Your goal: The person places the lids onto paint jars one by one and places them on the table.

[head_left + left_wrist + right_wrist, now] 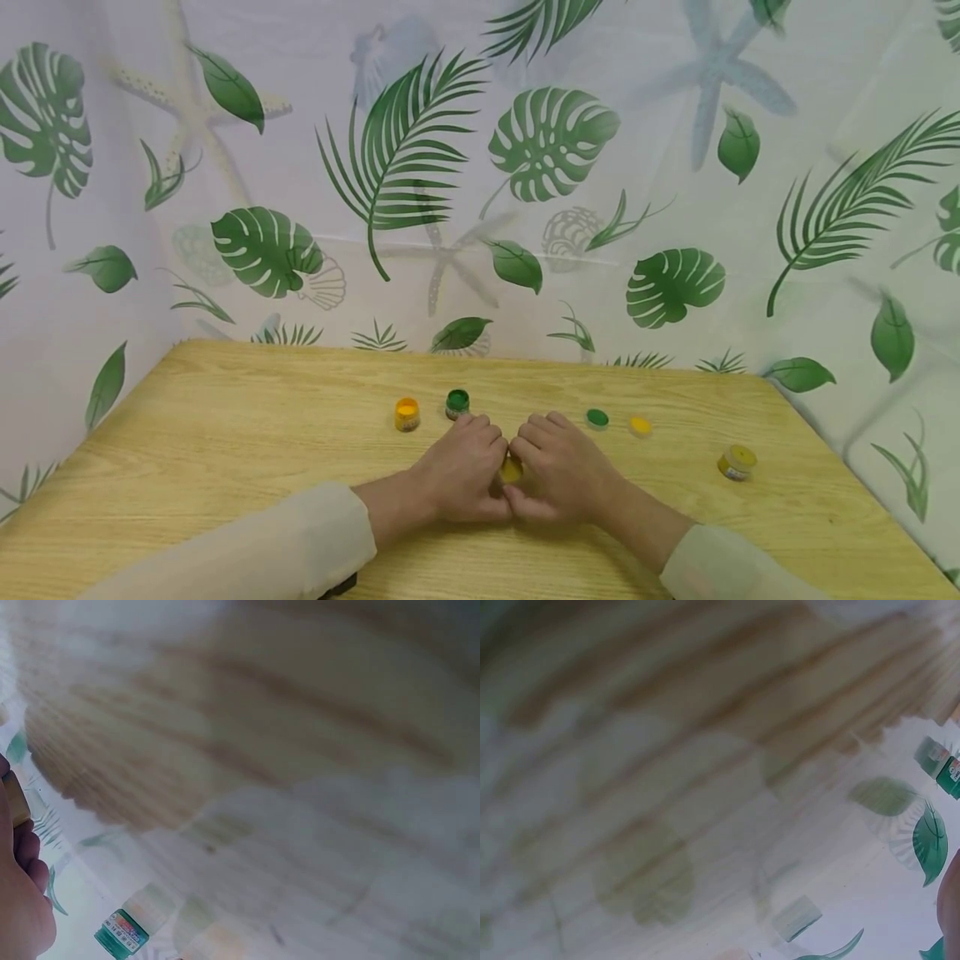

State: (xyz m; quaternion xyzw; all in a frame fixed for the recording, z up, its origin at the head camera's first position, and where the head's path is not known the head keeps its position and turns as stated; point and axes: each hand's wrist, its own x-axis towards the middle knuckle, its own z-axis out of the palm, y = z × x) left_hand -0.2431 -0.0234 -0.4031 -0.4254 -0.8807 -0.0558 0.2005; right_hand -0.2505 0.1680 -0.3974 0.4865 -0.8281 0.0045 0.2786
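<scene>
Both hands meet over the front middle of the table around a small paint jar [512, 469] with a dark yellow top. My left hand [468, 471] grips it from the left with curled fingers, and my right hand [558, 471] holds it from the right; the thumbs come together on the near side. Most of the jar is hidden by the fingers. At the left edge of the left wrist view, the left hand [26, 892] shows with the jar [16, 799] at its fingers. Only a sliver of the right hand [951, 907] appears in the right wrist view.
Just beyond the left hand stand an uncovered green paint jar [457, 404] and an uncovered orange-yellow one [407, 414]. A green lid [597, 418] and a yellow lid [641, 427] lie beyond the right hand. Farther right is a capped mustard-coloured jar [737, 462]. A leaf-print cloth [442, 167] hangs behind the table.
</scene>
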